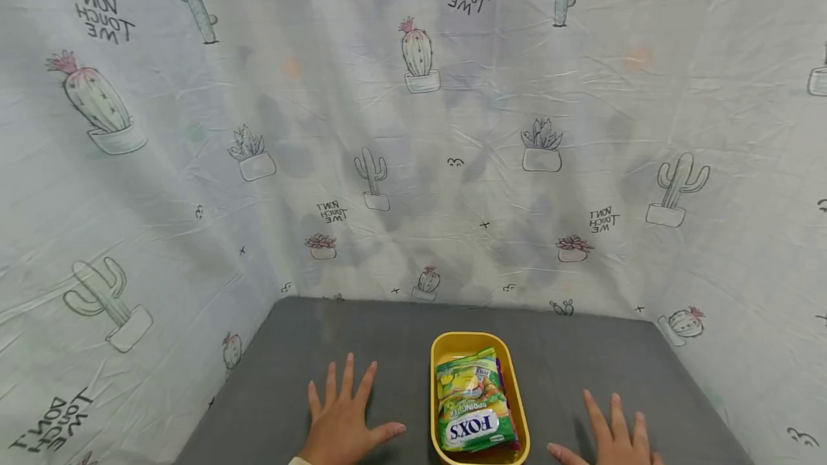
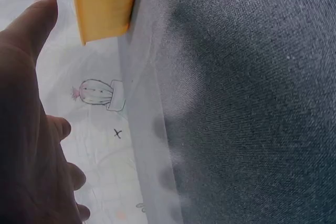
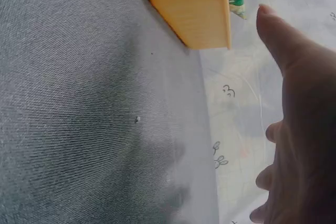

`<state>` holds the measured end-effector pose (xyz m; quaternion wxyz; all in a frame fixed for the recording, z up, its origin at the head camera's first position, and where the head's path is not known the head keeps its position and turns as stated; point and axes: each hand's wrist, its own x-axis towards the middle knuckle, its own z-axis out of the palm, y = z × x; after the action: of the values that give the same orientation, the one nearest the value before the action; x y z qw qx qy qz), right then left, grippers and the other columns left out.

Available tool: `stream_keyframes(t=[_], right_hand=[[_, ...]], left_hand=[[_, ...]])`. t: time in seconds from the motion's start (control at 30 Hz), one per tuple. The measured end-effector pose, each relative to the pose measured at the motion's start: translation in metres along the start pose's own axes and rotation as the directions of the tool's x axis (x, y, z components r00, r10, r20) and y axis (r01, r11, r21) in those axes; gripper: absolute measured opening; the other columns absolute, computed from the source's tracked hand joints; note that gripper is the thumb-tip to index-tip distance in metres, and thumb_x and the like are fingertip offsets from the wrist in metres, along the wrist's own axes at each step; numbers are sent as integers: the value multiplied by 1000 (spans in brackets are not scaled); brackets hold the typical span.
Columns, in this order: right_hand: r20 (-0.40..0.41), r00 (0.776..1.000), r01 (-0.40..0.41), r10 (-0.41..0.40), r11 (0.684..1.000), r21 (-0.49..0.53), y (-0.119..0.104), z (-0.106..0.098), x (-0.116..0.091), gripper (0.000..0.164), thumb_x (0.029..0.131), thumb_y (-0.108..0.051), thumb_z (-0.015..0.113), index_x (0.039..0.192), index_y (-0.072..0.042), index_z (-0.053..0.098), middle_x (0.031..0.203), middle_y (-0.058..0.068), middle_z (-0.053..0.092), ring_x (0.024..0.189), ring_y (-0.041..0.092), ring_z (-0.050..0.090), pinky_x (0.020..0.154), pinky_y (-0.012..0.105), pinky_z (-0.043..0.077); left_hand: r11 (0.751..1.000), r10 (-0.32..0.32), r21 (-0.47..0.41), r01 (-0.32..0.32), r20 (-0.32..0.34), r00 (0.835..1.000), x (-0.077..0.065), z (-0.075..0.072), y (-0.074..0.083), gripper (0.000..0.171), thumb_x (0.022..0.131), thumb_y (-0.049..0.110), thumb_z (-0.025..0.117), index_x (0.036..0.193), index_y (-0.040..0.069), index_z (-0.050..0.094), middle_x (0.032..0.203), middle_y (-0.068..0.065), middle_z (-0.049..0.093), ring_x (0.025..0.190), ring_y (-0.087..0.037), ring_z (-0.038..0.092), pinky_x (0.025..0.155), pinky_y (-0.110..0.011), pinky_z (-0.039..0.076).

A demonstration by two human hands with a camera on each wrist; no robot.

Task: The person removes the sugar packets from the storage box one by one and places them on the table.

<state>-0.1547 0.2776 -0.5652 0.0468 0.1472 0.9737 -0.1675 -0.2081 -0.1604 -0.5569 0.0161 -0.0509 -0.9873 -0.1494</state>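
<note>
A yellow plastic tray [image 1: 436, 393] with rounded corners stands on the grey table. Inside it lies a green and yellow candy bag [image 1: 474, 400] marked FOX'S, with a purple package edge [image 1: 501, 377] peeking out beneath. To the tray's left, my left hand [image 1: 342, 418] is spread with straight fingers and holds nothing. My right hand [image 1: 614, 440] is spread on the other side, partly cut off by the frame's bottom edge. In both wrist views the thumbs point toward the tray's yellow wall [image 2: 105, 6], apart from it.
The grey cloth-covered table [image 1: 381, 336] reaches back to a pale curtain [image 1: 478, 235] printed with cacti and mirrored lettering. Curtain panels also close off the left and right sides.
</note>
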Motion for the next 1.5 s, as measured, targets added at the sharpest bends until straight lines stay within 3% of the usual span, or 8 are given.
stream_keyframes(t=[0.2, 0.47, 0.57, 0.77, 1.03, 1.17, 1.3, 1.5], right_hand=[[119, 992, 22, -37, 993, 119, -2, -19, 7, 117, 71, -82, 52, 150, -2, 17, 141, 44, 9, 117, 72, 11, 76, 82, 23], [94, 984, 119, -150, 953, 279, -18, -38, 0, 115, 78, -69, 60, 149, 6, 8, 144, 42, 12, 125, 61, 22, 89, 72, 30], [84, 984, 117, -158, 922, 369, -22, -43, -7, 116, 79, -66, 62, 151, 3, 2, 146, 39, 12, 125, 60, 26, 86, 68, 37], [101, 979, 89, -174, 824, 560, -33, -46, -17, 115, 79, -58, 68, 153, -10, -5, 149, 34, 12, 123, 61, 29, 74, 60, 48], [74, 977, 102, -199, 746, 659, -42, -46, -21, 110, 78, -51, 73, 155, -19, 1, 148, 29, 22, 121, 54, 40, 75, 56, 50], [35, 973, 131, -227, 674, 727, -48, -50, -22, 101, 82, -41, 74, 154, -20, 6, 146, 28, 28, 118, 50, 45, 78, 53, 50], [19, 971, 133, -240, 600, 789, -53, -54, -23, 92, 85, -35, 72, 153, -18, 13, 142, 24, 36, 114, 42, 52, 79, 48, 51], [40, 969, 103, -243, 547, 831, -60, -59, -24, 85, 86, -33, 71, 151, -19, 18, 137, 22, 43, 107, 34, 58, 79, 46, 52]], left_hand=[[1000, -30, -10, 30, 19, 999, 1, -3, 6, 110, 59, 92, 45, 152, 38, 21, 158, -11, 7, 138, -50, 2, 90, -78, -6], [998, -8, -55, 7, -7, 1000, 1, -8, 16, 108, 59, 94, 42, 151, 46, 13, 159, -7, 5, 139, -46, 5, 91, -80, 6], [986, 4, -167, -1, 18, 1000, 1, -11, 20, 104, 62, 91, 43, 150, 47, 13, 159, -8, 7, 138, -47, 10, 89, -79, 14], [894, 51, -448, -1, 98, 994, 1, -13, 22, 90, 71, 78, 56, 146, 54, 13, 157, -10, 11, 135, -51, 17, 81, -78, 29], [804, 53, -593, 32, 125, 991, 4, -13, 32, 99, 72, 71, 65, 152, 41, 15, 156, -6, 20, 134, -38, 30, 94, -68, 31], [771, 44, -634, 55, 140, 989, 4, -11, 36, 103, 73, 67, 67, 154, 32, 15, 154, -10, 25, 124, -39, 44, 86, -63, 41], [687, 42, -721, 95, 169, 985, 3, -7, 41, 104, 76, 61, 69, 154, 20, 14, 147, -17, 35, 115, -38, 52, 78, -56, 48], [549, 20, -812, 196, 248, 969, 3, 3, 50, 103, 77, 55, 73, 153, 15, 17, 143, -20, 39, 111, -34, 54, 62, -45, 52]])
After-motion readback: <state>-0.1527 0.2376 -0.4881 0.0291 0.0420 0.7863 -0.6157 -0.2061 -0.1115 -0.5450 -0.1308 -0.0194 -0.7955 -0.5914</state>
